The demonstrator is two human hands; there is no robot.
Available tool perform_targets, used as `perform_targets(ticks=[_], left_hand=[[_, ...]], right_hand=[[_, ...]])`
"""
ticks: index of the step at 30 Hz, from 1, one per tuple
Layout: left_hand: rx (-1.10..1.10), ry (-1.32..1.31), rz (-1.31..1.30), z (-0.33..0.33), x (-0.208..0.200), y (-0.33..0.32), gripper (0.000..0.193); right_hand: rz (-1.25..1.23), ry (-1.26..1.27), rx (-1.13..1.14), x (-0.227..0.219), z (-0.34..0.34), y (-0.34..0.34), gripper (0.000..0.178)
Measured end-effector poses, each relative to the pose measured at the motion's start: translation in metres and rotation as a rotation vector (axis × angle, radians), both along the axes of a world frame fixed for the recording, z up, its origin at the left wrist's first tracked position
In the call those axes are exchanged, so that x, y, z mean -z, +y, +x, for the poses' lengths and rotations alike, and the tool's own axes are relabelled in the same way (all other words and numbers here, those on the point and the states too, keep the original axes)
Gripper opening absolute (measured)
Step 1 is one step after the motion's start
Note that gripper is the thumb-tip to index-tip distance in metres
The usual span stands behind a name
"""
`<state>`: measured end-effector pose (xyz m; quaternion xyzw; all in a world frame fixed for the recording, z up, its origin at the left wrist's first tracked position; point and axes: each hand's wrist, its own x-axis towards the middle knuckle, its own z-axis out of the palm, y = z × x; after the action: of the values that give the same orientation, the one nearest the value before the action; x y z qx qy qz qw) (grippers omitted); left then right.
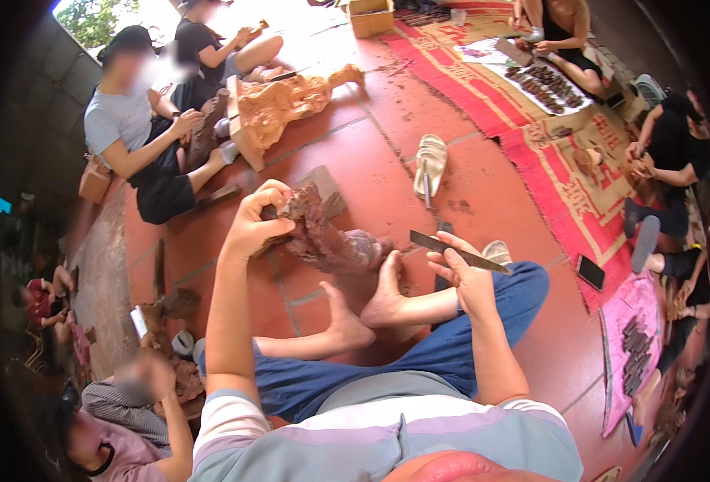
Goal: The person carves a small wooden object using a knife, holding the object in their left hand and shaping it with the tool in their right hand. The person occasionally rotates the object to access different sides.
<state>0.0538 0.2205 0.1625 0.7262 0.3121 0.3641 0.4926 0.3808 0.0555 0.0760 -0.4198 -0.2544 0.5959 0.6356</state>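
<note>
My left hand [260, 218] is closed round the upper end of a rough reddish-brown wood carving [327, 234]. The carving slants down to the right, its lower end by my bare feet [387, 293]. In my right hand [469, 281] is a long, flat, dark metal tool [430, 240], perhaps a file, pinched between thumb and fingers. Its free end points left toward the carving and stays apart from it. Behind the carving, a flat wooden block [323, 186] lies on the floor, partly hidden.
Red floor tiles [387, 153] surround me. A beige sandal [431, 161] with a tool on it lies ahead. Far left stands a large orange-brown carving [278, 108] beside seated people. Right, a red patterned mat [523, 145] bears a phone [590, 272]; tools lie on a pink cloth [618, 321].
</note>
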Motion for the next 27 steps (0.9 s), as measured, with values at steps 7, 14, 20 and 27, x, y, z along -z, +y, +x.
perform_targets(ticks=[7, 14, 20, 27], left_hand=[[-0.002, -0.018, -0.002, 0.001, 0.003, -0.003, 0.028], [0.139, -0.069, -0.055, -0.020, 0.009, 0.001, 0.027], [0.311, -0.090, -0.090, -0.023, 0.008, -0.018, 0.029], [0.098, -0.107, 0.083, -0.019, 0.020, -0.032, 0.029]], right_hand=[[0.153, -0.145, 0.214, -0.051, 0.027, -0.050, 0.023], [0.450, -0.253, 0.418, -0.112, 0.088, -0.106, 0.021], [0.519, -0.359, 0.270, -0.170, 0.053, -0.064, 0.020], [0.431, -0.425, -0.243, -0.198, -0.036, 0.034, 0.019]])
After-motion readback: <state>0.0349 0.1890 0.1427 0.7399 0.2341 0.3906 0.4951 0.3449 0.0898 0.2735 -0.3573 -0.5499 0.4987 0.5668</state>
